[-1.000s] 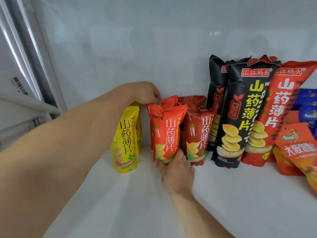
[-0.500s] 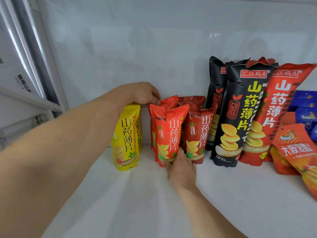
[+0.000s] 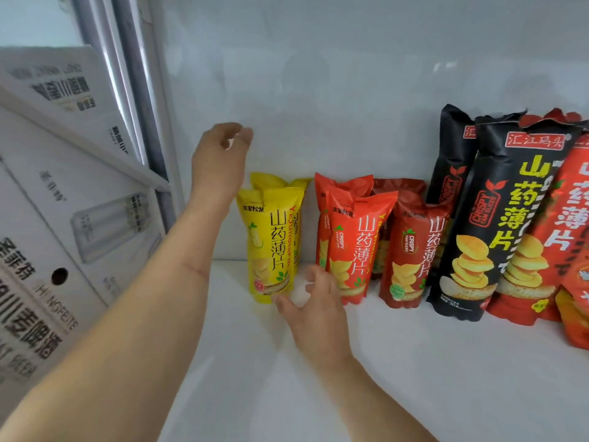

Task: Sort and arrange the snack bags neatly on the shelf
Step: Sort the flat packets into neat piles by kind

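- On white shelf [image 3: 414, 378], vs back wall: yellow bags [image 3: 271, 240], orange-red bags [image 3: 353, 244], dark red bag [image 3: 411, 253], tall black bags [image 3: 490, 218], all upright.
- L hand [image 3: 220, 161] above yellow bags, grip loose, holding nothing.
- R hand [image 3: 314, 309] low betw. yellow & orange-red bags, fingers spread, grip empty.

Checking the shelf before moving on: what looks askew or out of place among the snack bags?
The tall black bag leans left, and an orange bag slumps in front at the right edge. Small bags stand upright.
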